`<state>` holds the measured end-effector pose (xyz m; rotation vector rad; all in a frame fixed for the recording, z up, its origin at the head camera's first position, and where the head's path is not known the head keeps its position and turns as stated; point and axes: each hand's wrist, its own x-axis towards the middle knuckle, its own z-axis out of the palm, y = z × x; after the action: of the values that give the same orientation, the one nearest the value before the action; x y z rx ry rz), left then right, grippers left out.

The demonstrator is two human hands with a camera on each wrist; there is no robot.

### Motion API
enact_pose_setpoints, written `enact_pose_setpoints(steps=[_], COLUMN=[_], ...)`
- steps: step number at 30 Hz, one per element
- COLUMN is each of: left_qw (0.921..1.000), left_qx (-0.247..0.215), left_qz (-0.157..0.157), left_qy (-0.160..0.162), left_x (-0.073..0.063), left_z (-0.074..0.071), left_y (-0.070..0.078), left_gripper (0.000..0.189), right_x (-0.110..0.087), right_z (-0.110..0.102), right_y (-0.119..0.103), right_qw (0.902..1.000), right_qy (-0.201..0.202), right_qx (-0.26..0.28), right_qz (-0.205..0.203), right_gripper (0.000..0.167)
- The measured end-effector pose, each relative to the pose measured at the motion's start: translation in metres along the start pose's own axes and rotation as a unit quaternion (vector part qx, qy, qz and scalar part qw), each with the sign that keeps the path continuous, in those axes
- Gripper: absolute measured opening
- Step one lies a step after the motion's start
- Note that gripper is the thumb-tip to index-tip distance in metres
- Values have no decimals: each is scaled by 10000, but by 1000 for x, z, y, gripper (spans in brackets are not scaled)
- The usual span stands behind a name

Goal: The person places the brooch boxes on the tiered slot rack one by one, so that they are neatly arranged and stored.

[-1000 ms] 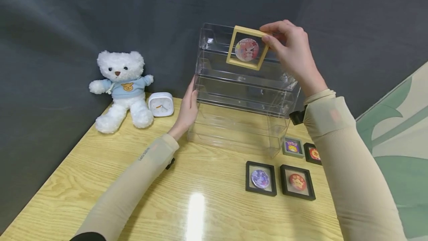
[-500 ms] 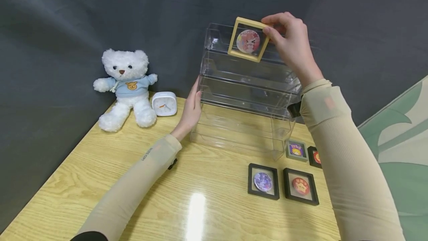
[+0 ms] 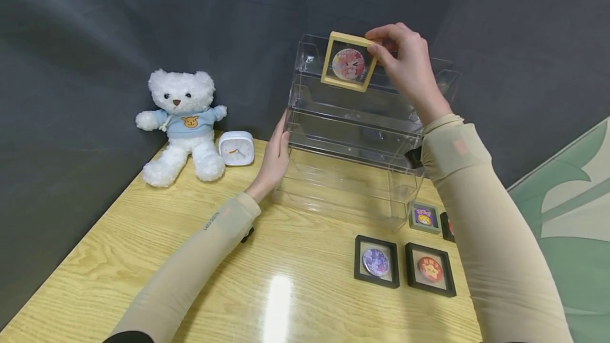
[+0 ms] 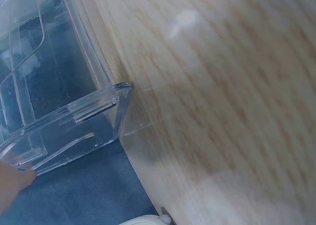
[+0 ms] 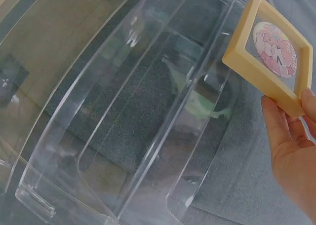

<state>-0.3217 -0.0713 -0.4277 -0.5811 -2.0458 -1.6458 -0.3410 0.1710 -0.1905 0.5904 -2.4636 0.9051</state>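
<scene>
Between thumb and fingers, my right hand [image 3: 405, 62] pinches the right side of a small yellow display frame [image 3: 350, 62] with a round pink badge inside. The frame is tilted and overlaps the top tier of a clear plastic tiered display stand [image 3: 340, 126] in the head view. In the right wrist view, the yellow frame [image 5: 269, 57] shows beside the stand's upper tiers. My left hand [image 3: 274, 163] rests with straight fingers against the stand's left side. A fingertip [image 4: 24, 178] touches its clear edge in the left wrist view.
Two black frames with badges [image 3: 376, 262] [image 3: 431, 269] lie on the wooden table [image 3: 229, 290] before the stand. A grey frame [image 3: 425, 217] and another black one [image 3: 447, 226] lie by its right corner. A white teddy bear [image 3: 183, 120] and white clock [image 3: 236, 148] stand left.
My right hand first lifted the yellow frame slightly, then brought it a little down and left over the stand's top. My left hand stays at the stand's side. The head view has shifted slightly.
</scene>
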Motion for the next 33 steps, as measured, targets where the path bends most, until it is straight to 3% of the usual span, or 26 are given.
enact_pose_setpoints(steps=[19, 33], left_qw=[10000, 10000], left_qx=[14, -4], left_qz=[6, -76], left_qy=[-15, -55], left_x=[-3, -5], left_z=[-3, -2], left_y=[2, 5], left_gripper=[54, 55], right_x=[-3, -6], right_z=[30, 53], right_y=[2, 6], right_qw=[9987, 9979], right_qy=[-184, -407], right_qx=[-51, 100], right_qz=[-481, -497], right_gripper=[29, 27])
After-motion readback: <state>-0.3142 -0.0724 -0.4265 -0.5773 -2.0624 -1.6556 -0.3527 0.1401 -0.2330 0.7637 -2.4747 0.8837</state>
